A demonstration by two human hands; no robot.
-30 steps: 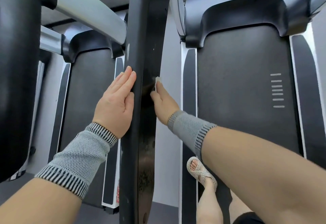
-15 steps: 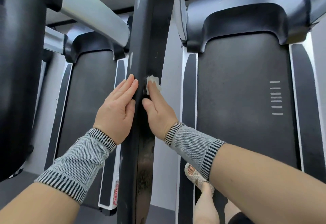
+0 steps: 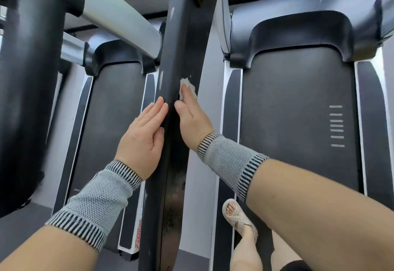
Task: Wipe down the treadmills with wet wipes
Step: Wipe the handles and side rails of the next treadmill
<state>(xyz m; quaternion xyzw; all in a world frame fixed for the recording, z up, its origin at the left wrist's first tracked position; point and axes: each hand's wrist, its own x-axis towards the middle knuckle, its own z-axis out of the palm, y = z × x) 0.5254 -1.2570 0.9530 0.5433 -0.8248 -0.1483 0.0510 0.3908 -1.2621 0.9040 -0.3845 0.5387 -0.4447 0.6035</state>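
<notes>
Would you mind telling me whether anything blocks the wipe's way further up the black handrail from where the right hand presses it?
Nothing visible does. The right hand presses the wet wipe flat on the black handrail, whose face above it is bare apart from pale smears. The left hand rests lower down on the rail's other side, out of the way.

Red lettering runs along the white side rail (image 3: pixel 136 236) of the left treadmill, too slanted and cut off to read. Six short white bars (image 3: pixel 336 125) mark the right belt — no words.
</notes>
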